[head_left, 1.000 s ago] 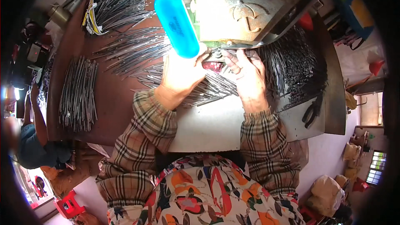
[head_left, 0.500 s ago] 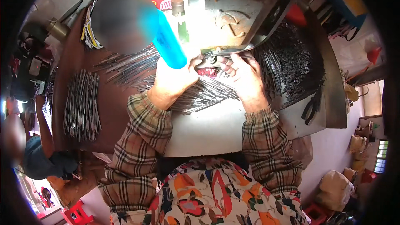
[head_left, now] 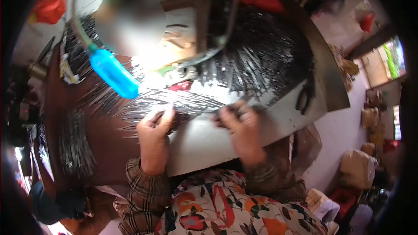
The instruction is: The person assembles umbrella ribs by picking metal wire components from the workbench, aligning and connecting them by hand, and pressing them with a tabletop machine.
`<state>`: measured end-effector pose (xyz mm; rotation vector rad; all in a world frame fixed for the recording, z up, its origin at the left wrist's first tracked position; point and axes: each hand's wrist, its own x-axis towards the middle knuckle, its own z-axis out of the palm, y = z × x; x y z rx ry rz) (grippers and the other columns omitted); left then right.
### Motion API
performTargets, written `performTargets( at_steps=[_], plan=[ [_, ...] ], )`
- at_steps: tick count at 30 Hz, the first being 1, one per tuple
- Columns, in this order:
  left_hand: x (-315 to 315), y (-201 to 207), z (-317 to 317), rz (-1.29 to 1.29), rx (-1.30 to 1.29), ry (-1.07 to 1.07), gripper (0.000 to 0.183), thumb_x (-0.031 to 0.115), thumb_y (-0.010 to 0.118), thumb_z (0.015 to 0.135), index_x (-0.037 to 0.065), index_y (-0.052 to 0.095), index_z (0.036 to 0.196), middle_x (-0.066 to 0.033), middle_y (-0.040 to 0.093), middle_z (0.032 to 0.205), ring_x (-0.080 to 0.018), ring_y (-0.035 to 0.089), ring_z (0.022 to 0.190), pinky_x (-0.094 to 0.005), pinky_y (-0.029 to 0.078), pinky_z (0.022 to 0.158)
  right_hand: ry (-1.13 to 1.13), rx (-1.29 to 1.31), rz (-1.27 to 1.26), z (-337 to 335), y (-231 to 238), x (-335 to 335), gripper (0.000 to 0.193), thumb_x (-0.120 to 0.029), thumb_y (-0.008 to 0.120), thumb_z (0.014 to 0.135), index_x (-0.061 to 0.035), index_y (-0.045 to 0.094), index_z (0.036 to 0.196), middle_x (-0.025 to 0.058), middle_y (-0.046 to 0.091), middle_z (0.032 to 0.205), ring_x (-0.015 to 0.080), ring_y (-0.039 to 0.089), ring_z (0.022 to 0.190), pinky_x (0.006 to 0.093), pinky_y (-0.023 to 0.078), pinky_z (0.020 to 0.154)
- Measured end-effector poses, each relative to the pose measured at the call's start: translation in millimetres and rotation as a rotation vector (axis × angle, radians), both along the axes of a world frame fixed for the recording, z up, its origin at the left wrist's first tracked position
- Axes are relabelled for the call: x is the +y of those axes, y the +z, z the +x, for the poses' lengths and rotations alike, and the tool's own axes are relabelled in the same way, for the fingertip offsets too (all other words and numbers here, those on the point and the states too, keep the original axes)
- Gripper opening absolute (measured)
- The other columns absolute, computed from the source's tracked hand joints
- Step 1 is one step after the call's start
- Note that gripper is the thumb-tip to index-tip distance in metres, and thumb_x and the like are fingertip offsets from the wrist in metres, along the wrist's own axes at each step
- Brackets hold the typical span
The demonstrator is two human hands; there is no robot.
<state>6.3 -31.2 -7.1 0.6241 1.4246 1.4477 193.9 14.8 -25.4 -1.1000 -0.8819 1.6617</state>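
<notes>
Trying to read both hands here, and motion smear makes it tough. The left hand (head_left: pixel 156 131) is curled, thumb up against the fingers, just at the left edge of the pale board (head_left: pixel 202 141). Whether it's pinching anything, can't tell: the fingertips are blurred and the far side of the fist is in shadow. Same deal with the right hand (head_left: pixel 239 122): fingers bent in, dark stuff around the tips, and I can't say if that's a rod or just grime and shadow. A thin dark line seems to run between the two, too smeared to call.

The rods (head_left: pixel 174 101) lie in a loose, messy spread just beyond the hands, partly washed out by glare. A tidier bunch (head_left: pixel 77 148) sits well to the left on the brown table (head_left: pixel 114 148), also blurry. Big dark heap (head_left: pixel 278 56) on the right, so dim at the back that single pieces vanish.

Past the spread there's a red bit (head_left: pixel 182 85) next to some metal parts that are mostly blown out. Blue bottle (head_left: pixel 114 73) hangs tilted nearby, and a grey round smudge hides whatever's above it. Pliers (head_left: pixel 304 98) on the right are just a dark outline. Someone's dark sleeve (head_left: pixel 56 200) at far left fades into the black rim.
</notes>
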Motion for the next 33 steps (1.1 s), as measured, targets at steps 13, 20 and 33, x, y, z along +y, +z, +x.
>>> performTargets(
  at_steps=[13,20,33],
  plan=[
    [14,-16,9,0.172,-0.645,0.033,0.018,0.006,0.055,0.095,-0.006,0.053,0.107,-0.0118,0.057,0.096,-0.0260,0.060,0.095,-0.0441,0.051,0.093,0.203,-1.067,0.934,124,-10,40,0.021,-0.007,0.075,0.075,-0.0046,0.068,0.094,0.0100,0.063,0.094,0.0290,0.061,0.088,0.0370,0.051,0.076],
    [14,-9,9,0.063,-0.725,0.053,0.022,0.009,0.057,0.092,-0.004,0.056,0.109,-0.0132,0.060,0.097,-0.0292,0.065,0.098,-0.0473,0.056,0.090,0.341,-1.325,1.332,111,-17,59,0.021,-0.012,0.074,0.076,-0.0119,0.061,0.093,0.0017,0.060,0.088,0.0216,0.061,0.091,0.0329,0.052,0.064],
    [37,2,2,0.179,-0.355,0.076,0.030,0.001,0.068,0.086,-0.009,0.060,0.113,-0.0119,0.068,0.095,-0.0171,0.067,0.071,-0.0262,0.056,0.064,0.439,-0.605,0.928,-35,14,83,0.017,-0.007,0.065,0.088,0.0003,0.059,0.102,0.0159,0.068,0.082,0.0177,0.064,0.066,0.0328,0.052,0.064]
  ],
)
